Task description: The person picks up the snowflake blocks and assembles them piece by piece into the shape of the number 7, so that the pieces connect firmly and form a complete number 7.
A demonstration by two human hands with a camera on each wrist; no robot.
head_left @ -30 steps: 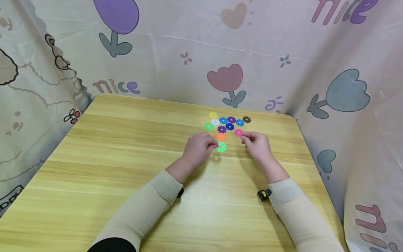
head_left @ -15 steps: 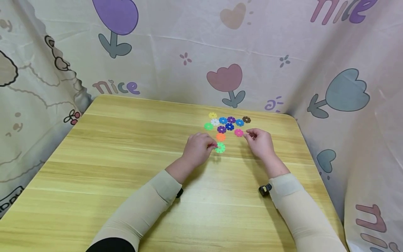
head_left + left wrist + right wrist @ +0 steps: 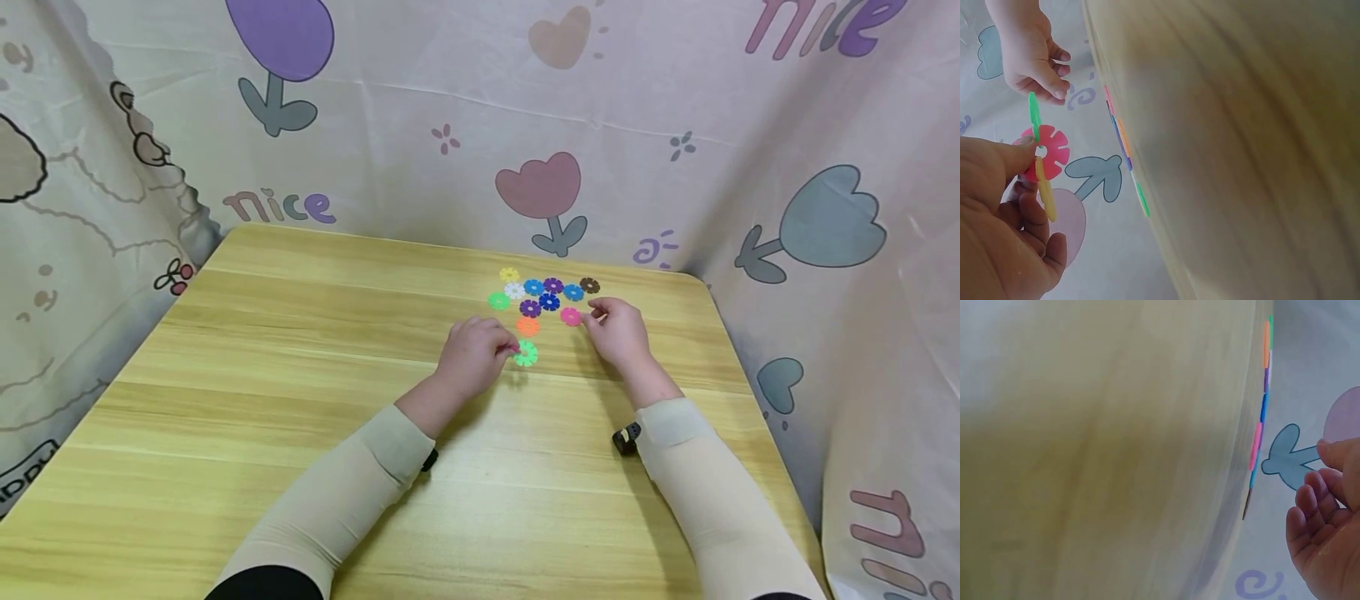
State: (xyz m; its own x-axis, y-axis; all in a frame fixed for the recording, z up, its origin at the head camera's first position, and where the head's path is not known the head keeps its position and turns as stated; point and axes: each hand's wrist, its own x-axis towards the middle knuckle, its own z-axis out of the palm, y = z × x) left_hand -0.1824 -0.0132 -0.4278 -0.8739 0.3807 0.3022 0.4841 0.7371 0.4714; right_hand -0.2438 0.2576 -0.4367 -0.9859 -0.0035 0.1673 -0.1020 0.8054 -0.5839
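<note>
The left hand [image 3: 472,357] pinched joined pink, green and yellow discs [image 3: 1055,155]; the right hand [image 3: 621,335] hung loosely curled.

The table [image 3: 300,350] is yellow wood. Near its far edge, discs [image 3: 549,302] lie flat, close together: one each of yellow, white, green, orange, pink, brown; two purple, three blue.

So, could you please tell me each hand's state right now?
Left hand: holding a pink disc joined to a green disc and a yellow disc.
Right hand: open, holding nothing.
</note>
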